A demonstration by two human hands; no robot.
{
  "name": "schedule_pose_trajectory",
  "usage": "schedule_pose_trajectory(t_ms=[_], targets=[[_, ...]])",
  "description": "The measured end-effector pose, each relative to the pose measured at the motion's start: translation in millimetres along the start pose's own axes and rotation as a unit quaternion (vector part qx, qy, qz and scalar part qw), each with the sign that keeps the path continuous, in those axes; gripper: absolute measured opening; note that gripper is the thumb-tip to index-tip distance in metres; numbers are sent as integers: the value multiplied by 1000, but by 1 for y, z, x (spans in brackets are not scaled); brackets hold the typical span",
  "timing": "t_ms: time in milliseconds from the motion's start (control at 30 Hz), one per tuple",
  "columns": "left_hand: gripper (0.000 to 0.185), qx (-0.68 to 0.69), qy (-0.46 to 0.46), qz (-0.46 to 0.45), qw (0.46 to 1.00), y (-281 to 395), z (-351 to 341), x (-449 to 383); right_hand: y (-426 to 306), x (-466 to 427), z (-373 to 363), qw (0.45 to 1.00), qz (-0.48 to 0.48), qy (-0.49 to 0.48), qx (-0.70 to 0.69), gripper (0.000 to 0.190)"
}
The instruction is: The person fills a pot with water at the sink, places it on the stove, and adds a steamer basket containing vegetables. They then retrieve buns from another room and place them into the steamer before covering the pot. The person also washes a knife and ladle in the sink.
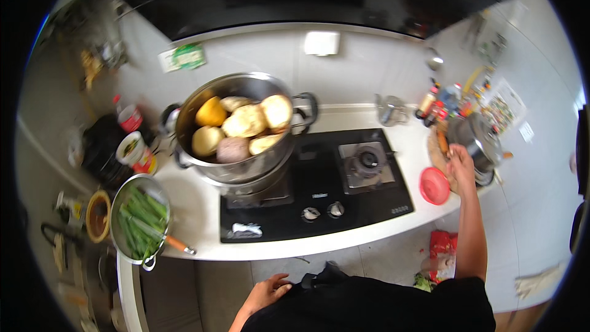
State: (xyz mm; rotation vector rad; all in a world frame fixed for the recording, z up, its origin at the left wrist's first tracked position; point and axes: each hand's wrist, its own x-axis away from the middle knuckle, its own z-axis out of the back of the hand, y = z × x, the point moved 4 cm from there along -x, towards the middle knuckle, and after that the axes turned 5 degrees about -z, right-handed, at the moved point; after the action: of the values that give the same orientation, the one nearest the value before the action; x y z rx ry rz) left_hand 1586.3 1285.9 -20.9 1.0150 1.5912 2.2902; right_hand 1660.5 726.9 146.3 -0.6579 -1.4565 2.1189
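At the counter's right end, my right hand [461, 166] is closed around an orange-brown handle [442, 139] beside a lidded metal pot [477, 138]; blur hides what the handle belongs to. A red plastic bowl [434, 186] lies just left of that hand. My left hand [268, 291] hangs near my body, below the counter edge, fingers apart and holding nothing. A large steel steamer pot [239, 168], without a lid, stands over the left burner, filled with pale and orange chunks, perhaps root vegetables or squash. The right burner [368, 159] bears nothing.
A metal colander [163, 193] of green stalks, with an orange-handled knife [177, 243] across it, sits at the counter's left end. Bottles [428, 101] and a glass jug [392, 110] stand at the back right. A red bag [443, 251] lies on the floor.
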Motion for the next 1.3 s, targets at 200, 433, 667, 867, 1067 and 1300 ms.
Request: schedule_pose_trajectory(t_ms=[200,433,667,867,1067,1300], targets=[[41,-85,64,7,994,4,-32,-18,36,-106,168,967,-15,241,84,23],[46,-98,48,19,994,27,-111,-69,80,-196,288,867,-60,311,385,49],[49,-231,76,10,970,60,-150,-82,161,-307,319,924,55,161,343,55],[47,-186,77,59,978,61,-158,-67,183,-344,329,810,142,153,547,31],[49,-145,92,100,980,46,-150,-54,79,-262,247,775,172,323,515,25],[48,-175,140,87,971,27,-120,-24,-87,-185,99,790,400,269,380,24]])
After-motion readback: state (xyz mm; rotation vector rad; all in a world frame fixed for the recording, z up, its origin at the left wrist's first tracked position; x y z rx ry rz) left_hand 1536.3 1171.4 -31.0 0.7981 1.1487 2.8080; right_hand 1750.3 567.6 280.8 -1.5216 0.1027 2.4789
